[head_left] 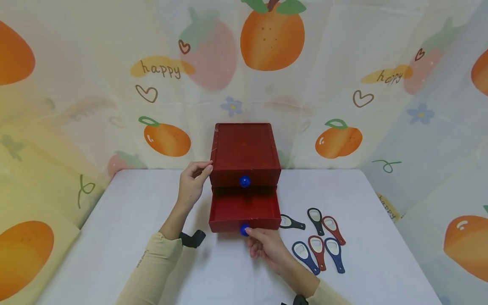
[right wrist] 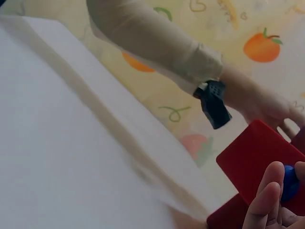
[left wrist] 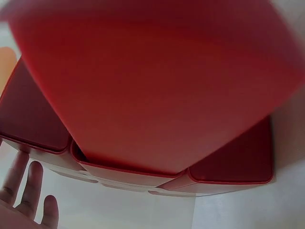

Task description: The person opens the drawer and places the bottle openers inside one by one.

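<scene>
A dark red two-drawer box (head_left: 245, 148) stands at the back of the table. Its lower drawer (head_left: 244, 208) is pulled out and its bare red floor shows. The upper drawer, with a blue knob (head_left: 245, 181), sits closed. My right hand (head_left: 268, 248) pinches the lower drawer's blue knob (right wrist: 289, 183) between thumb and fingers. At the box's left side, my left hand (head_left: 192, 182) touches the edge with its fingertips. In the left wrist view the lower drawer's side (left wrist: 157, 95) fills much of the frame, with extended left fingers (left wrist: 33, 188) at the lower left.
Several small hand mirrors (head_left: 315, 220), black, red and blue, lie right of the box; one black mirror (head_left: 292, 222) is close beside the drawer. A fruit-patterned cloth (head_left: 335, 51) hangs behind the white table (head_left: 129, 220). Dark wrist straps (head_left: 192, 238) sit at the sleeves.
</scene>
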### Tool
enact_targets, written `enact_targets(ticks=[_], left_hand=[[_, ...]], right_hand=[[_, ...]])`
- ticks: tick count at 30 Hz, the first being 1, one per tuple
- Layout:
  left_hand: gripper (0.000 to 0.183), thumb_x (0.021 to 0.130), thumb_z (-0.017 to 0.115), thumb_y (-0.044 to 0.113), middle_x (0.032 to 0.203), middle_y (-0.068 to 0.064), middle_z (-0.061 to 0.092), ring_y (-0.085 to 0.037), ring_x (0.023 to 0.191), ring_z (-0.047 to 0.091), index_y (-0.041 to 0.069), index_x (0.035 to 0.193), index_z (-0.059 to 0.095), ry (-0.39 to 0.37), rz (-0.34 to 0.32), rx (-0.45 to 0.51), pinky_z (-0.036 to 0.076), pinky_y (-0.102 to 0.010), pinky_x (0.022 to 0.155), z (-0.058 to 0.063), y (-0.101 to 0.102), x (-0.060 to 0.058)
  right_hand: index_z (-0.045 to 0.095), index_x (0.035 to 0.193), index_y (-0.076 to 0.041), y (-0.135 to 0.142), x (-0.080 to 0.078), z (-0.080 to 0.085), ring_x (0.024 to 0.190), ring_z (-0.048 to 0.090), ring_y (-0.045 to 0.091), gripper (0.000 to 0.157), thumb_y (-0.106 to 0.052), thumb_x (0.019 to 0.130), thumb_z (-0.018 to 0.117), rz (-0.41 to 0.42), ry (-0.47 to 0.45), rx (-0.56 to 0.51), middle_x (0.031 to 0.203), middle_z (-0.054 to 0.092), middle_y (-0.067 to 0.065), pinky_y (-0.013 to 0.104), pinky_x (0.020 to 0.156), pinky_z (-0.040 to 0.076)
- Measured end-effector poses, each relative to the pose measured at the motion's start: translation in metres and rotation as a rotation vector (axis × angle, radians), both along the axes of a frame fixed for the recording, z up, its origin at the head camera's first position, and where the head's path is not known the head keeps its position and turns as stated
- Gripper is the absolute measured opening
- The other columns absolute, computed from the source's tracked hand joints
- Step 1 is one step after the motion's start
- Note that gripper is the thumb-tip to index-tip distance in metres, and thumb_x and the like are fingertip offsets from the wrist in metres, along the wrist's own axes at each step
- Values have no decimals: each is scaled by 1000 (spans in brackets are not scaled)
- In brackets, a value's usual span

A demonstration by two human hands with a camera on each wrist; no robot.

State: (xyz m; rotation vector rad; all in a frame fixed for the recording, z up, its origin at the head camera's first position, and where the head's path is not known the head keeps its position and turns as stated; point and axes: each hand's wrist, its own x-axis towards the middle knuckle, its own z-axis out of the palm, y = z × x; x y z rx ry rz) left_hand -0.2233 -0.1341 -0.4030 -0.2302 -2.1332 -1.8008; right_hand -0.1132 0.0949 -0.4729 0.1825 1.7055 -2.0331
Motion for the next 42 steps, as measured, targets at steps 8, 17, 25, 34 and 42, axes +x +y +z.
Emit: enact_targets(ticks=[8, 17, 25, 34, 42], left_hand=[[20, 94, 62, 7, 114, -18, 64, 7, 95, 56, -6, 108, 68, -3, 14, -30, 45, -14, 91, 19, 6, 14], [22, 93, 62, 6, 109, -13, 64, 7, 94, 58, -9, 109, 67, -5, 5, 6, 47, -12, 89, 18, 5, 12], [20, 93, 63, 4, 109, -12, 65, 7, 94, 59, -8, 108, 67, 3, -1, 15, 48, -13, 89, 17, 5, 12], [20, 93, 62, 4, 107, -7, 67, 8, 93, 58, -9, 107, 67, 14, 6, 3, 47, -10, 87, 20, 6, 14], [21, 93, 64, 5, 110, -7, 66, 6, 94, 59, -8, 109, 67, 8, 6, 29, 47, -11, 87, -3, 1, -4]], right_hand=[[64, 83, -7, 0, 23, -5, 51, 57, 8, 30, -36, 92, 66, -2, -47, -2, 67, 61, -1, 20, 54, 49], [66, 95, -2, 1, 31, -10, 52, 57, 7, 34, -36, 91, 66, 17, -47, -16, 68, 61, -2, 19, 55, 50], [68, 108, 4, 26, 24, -20, 59, 58, 9, 41, -32, 91, 68, 142, -3, 81, 71, 64, -2, 20, 60, 52], [73, 102, 1, 81, 6, -21, 63, 63, 14, 29, -25, 89, 70, 415, 220, 419, 81, 72, 13, 24, 61, 53], [74, 96, -2, 115, -12, -12, 66, 59, 15, 20, -20, 88, 71, 303, 421, 762, 80, 71, 7, 27, 60, 53]])
